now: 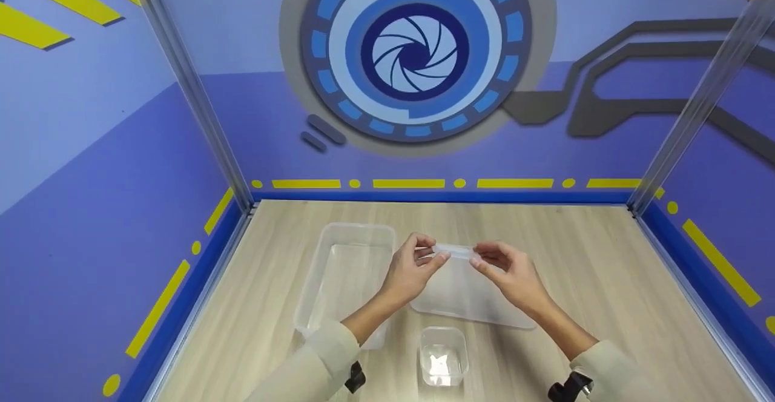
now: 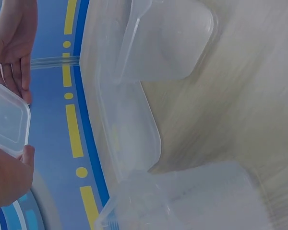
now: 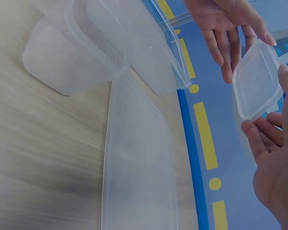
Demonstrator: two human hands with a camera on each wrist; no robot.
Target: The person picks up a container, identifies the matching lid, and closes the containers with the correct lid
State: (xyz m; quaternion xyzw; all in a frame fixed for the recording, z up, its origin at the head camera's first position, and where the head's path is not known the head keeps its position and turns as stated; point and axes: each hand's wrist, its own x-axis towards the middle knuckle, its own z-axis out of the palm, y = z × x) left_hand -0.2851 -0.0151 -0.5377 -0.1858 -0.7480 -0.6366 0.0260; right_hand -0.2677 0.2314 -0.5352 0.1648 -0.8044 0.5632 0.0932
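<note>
A small clear plastic lid (image 1: 454,251), square with rounded corners, is held up in front of the body by both hands. My left hand (image 1: 408,272) pinches its left edge between thumb and fingers. At the opposite edge, my right hand (image 1: 513,273) grips it the same way. The right wrist view shows the lid's (image 3: 257,81) broad face and raised rim, tilted between the hands. Below, nearer the body, a small clear container (image 1: 425,359) stands uncovered on the table. A larger clear lid (image 1: 475,296) lies flat beneath the hands, partly hidden by them.
To the left stands a large clear rectangular container (image 1: 307,278), uncovered, its near right part behind the left forearm. The wooden table (image 1: 617,281) is bordered by blue printed panels and metal corner posts (image 1: 681,102). Black wrist mounts sit near both sleeves.
</note>
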